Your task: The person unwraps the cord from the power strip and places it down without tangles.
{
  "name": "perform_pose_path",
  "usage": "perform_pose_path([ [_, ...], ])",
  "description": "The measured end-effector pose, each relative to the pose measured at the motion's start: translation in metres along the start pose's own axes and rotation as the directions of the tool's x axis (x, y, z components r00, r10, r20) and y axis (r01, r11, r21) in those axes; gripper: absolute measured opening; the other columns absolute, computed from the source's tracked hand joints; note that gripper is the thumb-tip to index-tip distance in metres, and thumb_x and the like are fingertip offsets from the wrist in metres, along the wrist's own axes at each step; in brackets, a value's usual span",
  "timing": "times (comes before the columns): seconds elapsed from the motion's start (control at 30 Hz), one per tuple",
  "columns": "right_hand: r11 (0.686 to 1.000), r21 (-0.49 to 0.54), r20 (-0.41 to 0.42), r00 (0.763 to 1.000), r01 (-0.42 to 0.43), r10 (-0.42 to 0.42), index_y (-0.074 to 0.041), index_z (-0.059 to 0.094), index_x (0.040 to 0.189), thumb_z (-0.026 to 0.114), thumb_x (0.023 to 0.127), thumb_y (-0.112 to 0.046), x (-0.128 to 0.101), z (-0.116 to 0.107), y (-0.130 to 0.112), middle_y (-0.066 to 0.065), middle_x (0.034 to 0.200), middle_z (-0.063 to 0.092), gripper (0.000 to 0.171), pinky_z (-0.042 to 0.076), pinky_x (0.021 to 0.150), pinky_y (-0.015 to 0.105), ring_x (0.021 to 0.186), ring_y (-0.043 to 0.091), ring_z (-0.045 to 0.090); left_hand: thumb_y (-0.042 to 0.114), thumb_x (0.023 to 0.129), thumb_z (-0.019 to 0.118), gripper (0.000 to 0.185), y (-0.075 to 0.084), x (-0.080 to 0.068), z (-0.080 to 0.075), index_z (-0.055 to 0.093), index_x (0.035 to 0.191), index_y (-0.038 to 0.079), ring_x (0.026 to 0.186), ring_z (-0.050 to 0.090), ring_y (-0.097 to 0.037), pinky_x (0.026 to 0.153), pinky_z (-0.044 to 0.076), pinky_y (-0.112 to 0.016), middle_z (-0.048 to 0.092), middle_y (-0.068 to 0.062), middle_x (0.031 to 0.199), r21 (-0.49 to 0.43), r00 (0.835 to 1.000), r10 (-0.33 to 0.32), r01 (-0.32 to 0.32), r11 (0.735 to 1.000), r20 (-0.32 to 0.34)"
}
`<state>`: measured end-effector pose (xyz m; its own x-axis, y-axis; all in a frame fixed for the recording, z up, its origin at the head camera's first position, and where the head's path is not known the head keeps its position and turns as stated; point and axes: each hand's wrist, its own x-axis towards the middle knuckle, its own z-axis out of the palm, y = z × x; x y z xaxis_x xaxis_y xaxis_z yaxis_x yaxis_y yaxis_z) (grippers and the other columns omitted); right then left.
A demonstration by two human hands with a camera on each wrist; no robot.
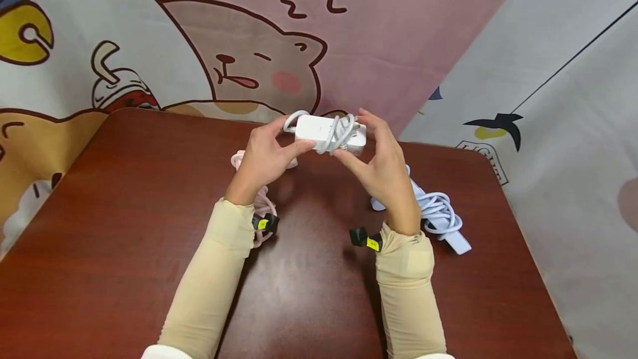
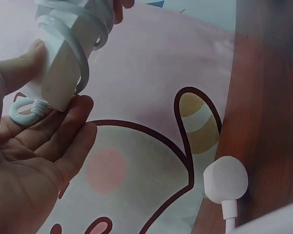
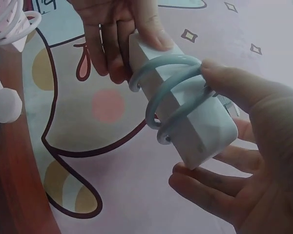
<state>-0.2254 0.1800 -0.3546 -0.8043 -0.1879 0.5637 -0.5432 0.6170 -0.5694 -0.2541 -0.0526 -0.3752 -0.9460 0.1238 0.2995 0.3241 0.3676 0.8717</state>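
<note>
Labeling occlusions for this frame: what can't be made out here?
- White power strip: socket face unseen in the head view, cord coils and fingers cover it.
- Pink power strip: mostly hidden under the left hand.
- Blue power strip: partly behind the right hand.
- White plug: prongs face away, left wrist view.

A white power strip (image 1: 329,133), its white cord (image 1: 339,133) wound in loops around the middle, lies level, held above the table.
</note>
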Motion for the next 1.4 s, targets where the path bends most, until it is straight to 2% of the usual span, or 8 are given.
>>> perform_pose_path([
  [0.37, 0.998, -0.011, -0.047, 0.997, 0.060, -0.060, 0.001, 0.049, 0.142, 0.089, 0.079, -0.023, 0.000, 0.002, -0.003, 0.012, 0.144, 0.057, 0.079, 0.048, 0.107, 0.038, 0.123, 0.028, 0.060, 0.032, 0.084, 0.084, 0.056, 0.000, 0.000, 0.000, 0.065, 0.135, 0.015, 0.113, 0.065, -0.018, 0.105, 0.049, -0.046, 0.073, -0.006, 0.124, -0.025, 1.000, 0.018, -0.018, 1.000, -0.009],
  [0.53, 0.997, -0.043, -0.083, 0.994, 0.070, -0.073, 0.002, 0.051, 0.140, 0.087, 0.082, -0.026, 0.000, 0.002, -0.006, 0.016, 0.138, 0.058, 0.073, 0.047, 0.106, 0.038, 0.124, 0.028, 0.057, 0.035, 0.084, 0.084, 0.059, 0.001, -0.001, 0.001, 0.065, 0.136, 0.015, 0.114, 0.065, -0.018, 0.105, 0.049, -0.044, 0.072, -0.006, 0.126, -0.005, 1.000, 0.007, -0.007, 1.000, -0.013],
  [0.63, 0.995, -0.075, -0.146, 0.987, 0.060, -0.070, 0.002, 0.055, 0.134, 0.085, 0.084, -0.029, 0.001, 0.002, -0.008, 0.017, 0.132, 0.059, 0.066, 0.045, 0.103, 0.037, 0.120, 0.030, 0.055, 0.036, 0.084, 0.085, 0.060, 0.002, -0.002, 0.001, 0.064, 0.137, 0.015, 0.116, 0.065, -0.019, 0.106, 0.049, -0.043, 0.072, -0.006, 0.128, 0.010, 1.000, 0.010, -0.010, 1.000, -0.019],
  [0.77, 0.996, -0.081, -0.246, 0.968, 0.027, -0.047, 0.002, 0.062, 0.122, 0.084, 0.085, -0.031, 0.001, 0.005, -0.013, 0.019, 0.114, 0.061, 0.054, 0.043, 0.094, 0.038, 0.106, 0.033, 0.054, 0.034, 0.084, 0.085, 0.061, 0.003, -0.003, 0.001, 0.063, 0.137, 0.014, 0.118, 0.065, -0.021, 0.106, 0.049, -0.044, 0.071, -0.007, 0.129, 0.019, 1.000, 0.015, -0.014, 1.000, -0.023],
  [0.9, 0.998, -0.061, -0.294, 0.956, -0.029, 0.010, 0.003, 0.063, 0.109, 0.082, 0.087, -0.032, 0.000, 0.006, -0.021, 0.019, 0.098, 0.058, 0.044, 0.043, 0.084, 0.034, 0.093, 0.031, 0.054, 0.034, 0.084, 0.085, 0.061, 0.004, -0.003, 0.001, 0.063, 0.138, 0.014, 0.117, 0.065, -0.021, 0.106, 0.049, -0.043, 0.071, -0.007, 0.129, 0.021, 1.000, 0.006, -0.005, 1.000, -0.026],
  [1.13, 0.991, -0.105, -0.284, 0.957, -0.089, 0.056, -0.002, 0.061, 0.088, 0.076, 0.092, -0.036, 0.001, 0.008, -0.030, 0.013, 0.079, 0.054, 0.037, 0.039, 0.070, 0.029, 0.076, 0.025, 0.052, 0.033, 0.084, 0.085, 0.062, 0.005, -0.001, -0.002, 0.062, 0.139, 0.014, 0.118, 0.064, -0.020, 0.107, 0.048, -0.044, 0.071, -0.007, 0.129, 0.018, 1.000, 0.007, -0.006, 1.000, -0.029],
  [1.27, 0.986, -0.127, -0.256, 0.964, -0.109, 0.074, -0.003, 0.061, 0.085, 0.077, 0.090, -0.038, 0.000, 0.011, -0.030, 0.011, 0.075, 0.053, 0.039, 0.039, 0.067, 0.032, 0.072, 0.024, 0.052, 0.033, 0.084, 0.084, 0.062, 0.006, -0.001, -0.002, 0.062, 0.139, 0.014, 0.118, 0.064, -0.020, 0.107, 0.048, -0.043, 0.070, -0.007, 0.130, 0.018, 1.000, 0.012, -0.012, 1.000, -0.026],
  [1.4, 0.978, -0.155, -0.222, 0.970, -0.138, 0.101, -0.004, 0.061, 0.087, 0.077, 0.090, -0.039, -0.003, 0.012, -0.029, 0.011, 0.077, 0.054, 0.039, 0.039, 0.066, 0.035, 0.071, 0.025, 0.052, 0.035, 0.085, 0.083, 0.062, 0.006, -0.004, 0.000, 0.061, 0.140, 0.015, 0.120, 0.063, -0.018, 0.107, 0.048, -0.042, 0.070, -0.006, 0.132, 0.018, 1.000, 0.006, -0.006, 1.000, 0.005],
])
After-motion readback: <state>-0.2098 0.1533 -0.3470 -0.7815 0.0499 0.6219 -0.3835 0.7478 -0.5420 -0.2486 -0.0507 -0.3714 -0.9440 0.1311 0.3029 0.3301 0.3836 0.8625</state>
